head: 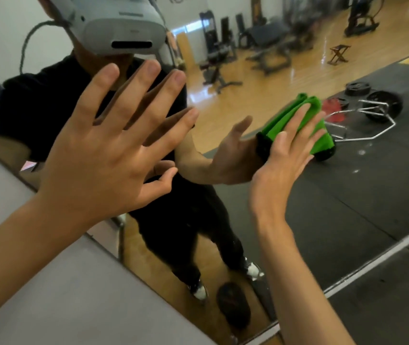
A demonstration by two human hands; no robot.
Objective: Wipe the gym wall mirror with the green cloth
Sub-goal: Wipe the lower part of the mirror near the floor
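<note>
The gym wall mirror (348, 207) fills most of the view and reflects me, my hands and the gym behind. My right hand (283, 165) presses the folded green cloth (305, 120) flat against the glass at right of centre, fingers straight over it. My left hand (108, 148) is spread wide with straight fingers at the mirror's left part, close to or on the glass; I cannot tell whether it touches.
The mirror's left edge (113, 255) meets a plain pale wall (49, 282) at lower left. A light strip (373, 265) runs along the mirror's bottom edge, with dark floor mat (385, 314) below. Reflected: benches, weight plates, a barbell frame.
</note>
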